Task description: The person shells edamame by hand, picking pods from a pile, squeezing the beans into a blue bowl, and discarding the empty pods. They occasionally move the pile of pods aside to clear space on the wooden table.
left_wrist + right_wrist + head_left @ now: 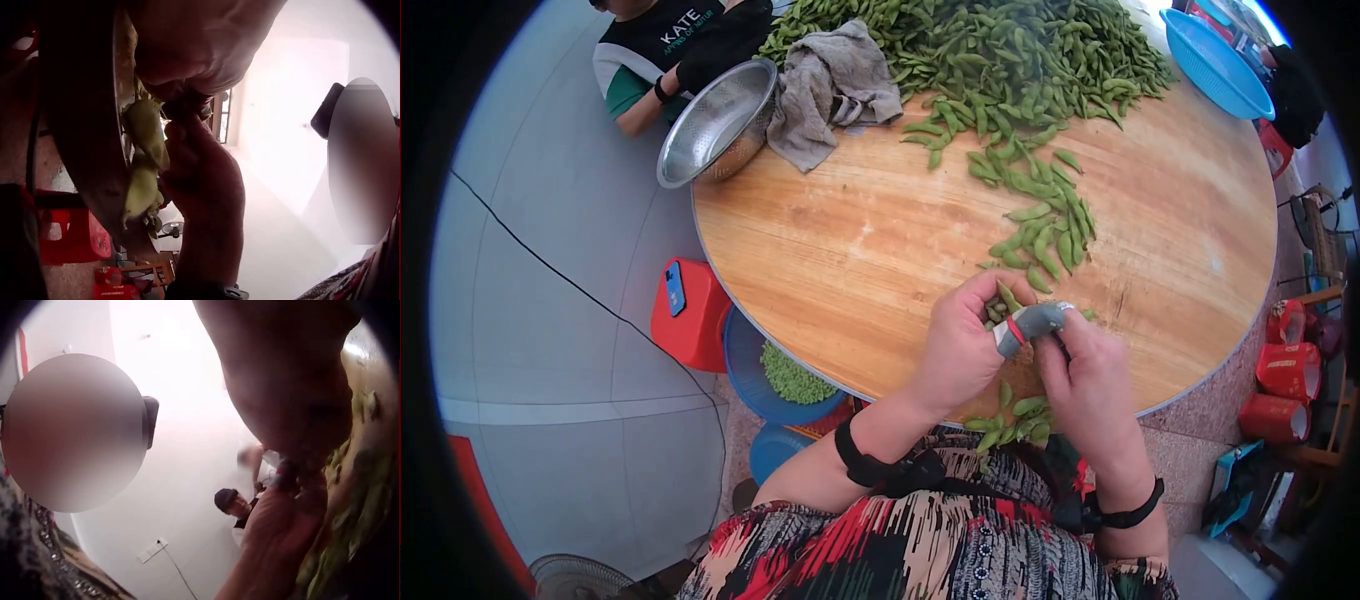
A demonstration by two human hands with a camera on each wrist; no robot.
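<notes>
Over the near edge of the round wooden table, my two hands meet at their fingertips. My left hand point(965, 345) holds a few green soybean pods point(1008, 297) in its curled fingers. One of its fingers is wrapped in a grey covering point(1037, 322) with a red band. At the tip of that covering, the bent fingers and thumb of my right hand point(1092, 375) come together; what lies between them is hidden. Below the hands, several loose pods point(1022, 425) lie at the table edge, and two pods point(145, 128) show large in the left wrist view.
A big heap of soybean pods point(990, 50) covers the far side of the table point(830, 250), trailing toward me. A metal colander point(720, 120) and grey cloth point(825, 90) sit back left. A blue basin point(750, 375) with light-green beans stands below, beside a red stool point(690, 320).
</notes>
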